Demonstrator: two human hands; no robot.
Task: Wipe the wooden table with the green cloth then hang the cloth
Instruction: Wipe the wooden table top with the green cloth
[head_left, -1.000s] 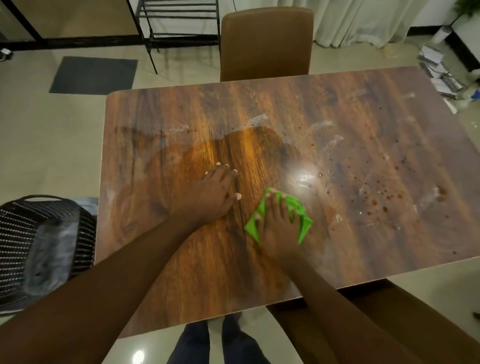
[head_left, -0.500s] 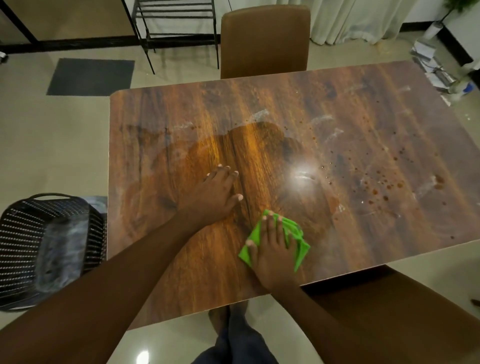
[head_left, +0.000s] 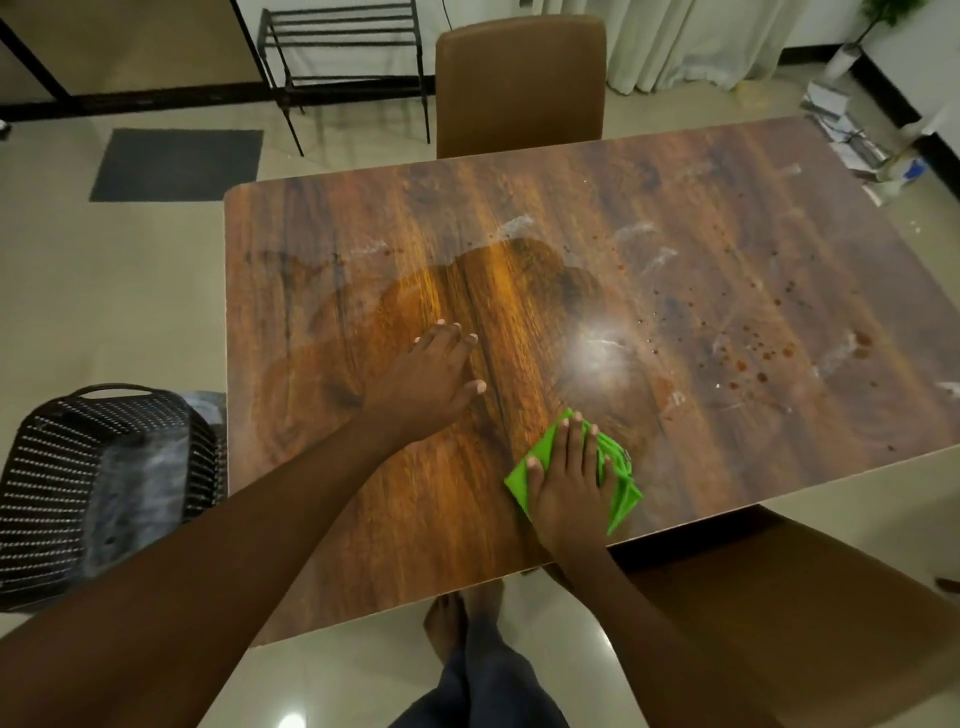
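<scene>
One table (head_left: 675, 208), one cloth (head_left: 524, 480), two chairs (head_left: 519, 83) (head_left: 779, 597), two hands (head_left: 431, 384) (head_left: 569, 488)

We have one view only, worn on the person's head, facing forward and steeply down over the counter (head_left: 363, 234) from its near long edge. We sit close: the left hand (head_left: 426, 384) and right hand (head_left: 569, 493) reach in from the bottom edge, while a chair (head_left: 519, 83) and the floor (head_left: 130, 286) fringe the far side.

Green cloth (head_left: 621, 499) middle under right hand (head_left: 569, 491) (basket (head_left: 52, 467) contents blurred, perhaps cloth).
</scene>
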